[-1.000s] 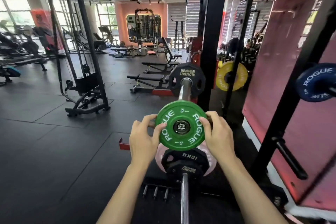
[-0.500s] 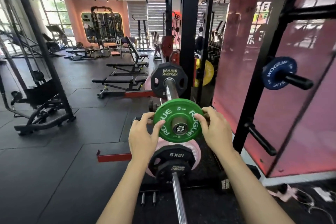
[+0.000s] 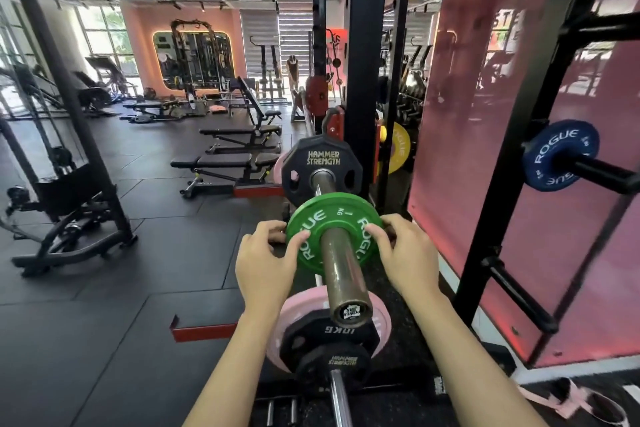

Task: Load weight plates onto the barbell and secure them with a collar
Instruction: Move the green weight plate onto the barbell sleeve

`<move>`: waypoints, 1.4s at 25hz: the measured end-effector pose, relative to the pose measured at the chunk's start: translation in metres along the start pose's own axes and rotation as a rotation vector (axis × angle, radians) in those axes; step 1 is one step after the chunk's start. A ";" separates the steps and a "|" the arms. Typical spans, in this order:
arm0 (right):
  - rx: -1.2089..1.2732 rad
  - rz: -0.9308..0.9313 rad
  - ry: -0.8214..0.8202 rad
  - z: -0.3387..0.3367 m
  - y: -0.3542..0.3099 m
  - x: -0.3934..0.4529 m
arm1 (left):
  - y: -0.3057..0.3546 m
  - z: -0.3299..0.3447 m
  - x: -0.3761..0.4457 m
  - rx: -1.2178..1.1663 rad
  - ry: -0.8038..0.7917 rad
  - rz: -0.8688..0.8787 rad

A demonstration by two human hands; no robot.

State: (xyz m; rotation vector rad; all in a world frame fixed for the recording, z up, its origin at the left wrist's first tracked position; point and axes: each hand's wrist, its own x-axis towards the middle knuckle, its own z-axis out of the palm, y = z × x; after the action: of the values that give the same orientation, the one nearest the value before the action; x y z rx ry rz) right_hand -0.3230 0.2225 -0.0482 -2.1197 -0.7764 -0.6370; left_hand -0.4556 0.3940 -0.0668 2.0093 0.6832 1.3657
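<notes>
barbell sleeve (image 3: 341, 267) end nearest, centre | left hand (image 3: 266, 262) fingers curled on green plate (image 3: 313, 230) rim at 9 o'clock | right hand (image 3: 405, 253) gripping rim at 3 o'clock | plate partway along sleeve | black Hammer Strength plate (image 3: 320, 161) beyond at 12 o'clock

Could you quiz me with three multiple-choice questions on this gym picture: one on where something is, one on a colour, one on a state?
1. Where is the blue plate?
A. on a rack peg at the right
B. on the floor
C. in a hand

2. What colour is the plate held by the left hand and right hand?
A. yellow
B. green
C. red

3. The green plate is:
A. lying flat on the floor
B. threaded on the barbell sleeve
C. leaning on a bench

Answers: A, it hangs on a black peg; B, it is bright green; B, the sleeve passes through its hole.
</notes>
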 end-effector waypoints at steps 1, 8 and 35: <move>0.000 -0.008 -0.010 0.009 0.005 0.011 | -0.003 0.008 0.010 -0.010 0.002 -0.003; -0.017 -0.040 -0.049 0.063 0.029 0.085 | -0.031 0.064 0.077 0.011 0.038 -0.037; 0.008 -0.071 0.034 0.056 0.014 0.071 | -0.018 0.049 0.069 0.067 0.051 -0.036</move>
State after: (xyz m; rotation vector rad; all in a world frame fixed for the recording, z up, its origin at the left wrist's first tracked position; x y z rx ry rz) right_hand -0.2538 0.2824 -0.0411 -2.0765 -0.8370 -0.7041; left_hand -0.3883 0.4454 -0.0511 2.0104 0.7940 1.3941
